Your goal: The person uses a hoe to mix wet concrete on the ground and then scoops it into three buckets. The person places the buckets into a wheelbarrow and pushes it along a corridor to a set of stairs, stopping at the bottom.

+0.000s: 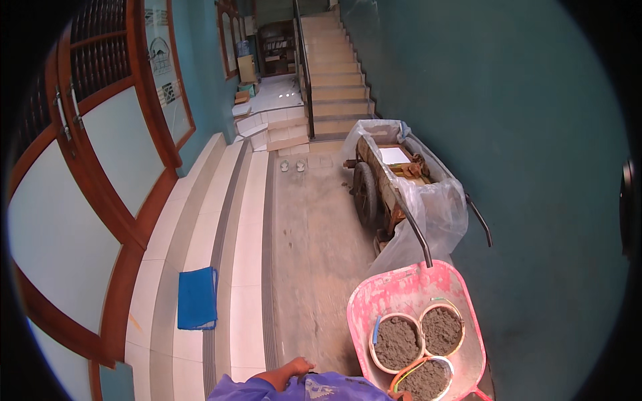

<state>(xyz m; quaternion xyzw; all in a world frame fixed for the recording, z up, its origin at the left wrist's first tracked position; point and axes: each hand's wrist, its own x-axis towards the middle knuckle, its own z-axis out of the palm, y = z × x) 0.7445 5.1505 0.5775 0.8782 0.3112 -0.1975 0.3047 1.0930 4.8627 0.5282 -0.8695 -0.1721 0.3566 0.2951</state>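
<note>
A pink wheelbarrow (pixel 361 304) stands at the lower right, with cement smears on its tray. Three pails of grey wet mortar sit in it: a left pail (pixel 374 357) with a blue grip on its handle, a right pail (pixel 461 341), and a near pail (pixel 447 391) with an orange handle (pixel 409 371). Only a little of my right hand (pixel 401 395) shows at the lower edge, closed at the near end of the orange handle. My left hand (pixel 298 367) is held in front of my purple shirt, its fingers curled, with nothing visible in them.
Beyond the wheelbarrow stands a two-wheeled cart (pixel 381 180) lined with clear plastic, its metal handles (pixel 418 234) reaching toward me. White tiled steps (pixel 247 267) run along the left, with a blue mat (pixel 197 299) on them. Slippers (pixel 293 166) lie ahead, before a staircase (pixel 331 80).
</note>
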